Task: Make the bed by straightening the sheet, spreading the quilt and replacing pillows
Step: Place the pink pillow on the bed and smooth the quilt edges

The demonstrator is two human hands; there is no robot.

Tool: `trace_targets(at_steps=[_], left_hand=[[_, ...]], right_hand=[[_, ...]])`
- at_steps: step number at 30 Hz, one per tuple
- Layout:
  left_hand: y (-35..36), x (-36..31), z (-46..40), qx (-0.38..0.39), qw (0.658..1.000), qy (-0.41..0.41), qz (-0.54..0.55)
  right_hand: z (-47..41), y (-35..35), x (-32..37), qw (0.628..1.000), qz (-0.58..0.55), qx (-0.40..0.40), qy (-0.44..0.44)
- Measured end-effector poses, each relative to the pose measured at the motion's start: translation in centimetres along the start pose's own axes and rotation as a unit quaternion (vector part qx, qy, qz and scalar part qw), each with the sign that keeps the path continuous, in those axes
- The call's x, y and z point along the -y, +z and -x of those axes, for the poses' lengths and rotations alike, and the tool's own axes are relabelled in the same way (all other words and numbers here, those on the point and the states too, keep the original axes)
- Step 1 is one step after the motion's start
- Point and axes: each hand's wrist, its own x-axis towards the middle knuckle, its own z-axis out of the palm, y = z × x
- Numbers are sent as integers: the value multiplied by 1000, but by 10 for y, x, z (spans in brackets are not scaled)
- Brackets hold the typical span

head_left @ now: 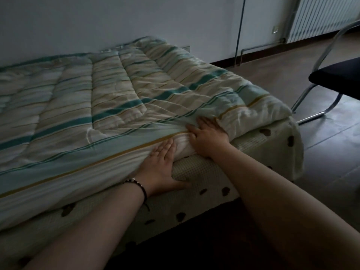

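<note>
We see a cream quilt with teal and mustard stripes [109, 106] spread over most of a low bed, running from nine o'clock across to about three o'clock, its near edge hanging along the bed's front side. Under it lies a pale checked sheet with dark spots [204, 172], showing along the front edge and at the corner near three o'clock. The left hand [161, 168], with a dark beaded bracelet [136, 184] at the wrist, lies flat at centre with straight fingers pushed against the quilt's edge and the thumb spread out on the sheet. The right hand [208, 135], just beside it toward one o'clock, has its fingers curled into the bunched quilt fold. At two to three o'clock stands a chrome-framed chair with a black seat [335, 76] on the dark tiled floor [321, 152].
</note>
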Motion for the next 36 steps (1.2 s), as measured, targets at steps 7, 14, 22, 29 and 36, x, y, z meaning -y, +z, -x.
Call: trace_targets(at_steps=[7,14,22,29,36], left_hand=[[-10,-83,-61,11,1000,-4,-23],[-7,-111,-74,10,998,-15,-64],[-22,-119,-55,30,998,51,7],[-35,-46,-67,-21,996,-84,-5],[-32,-33,-84,119,993,-21,-4]], right_hand=[[3,-17,-77,999,14,-1,35],[3,-34,-147,993,19,-12,117],[0,-57,-119,977,49,80,193],[1,-42,-31,985,147,13,-95],[-12,-47,-107,977,94,40,187]])
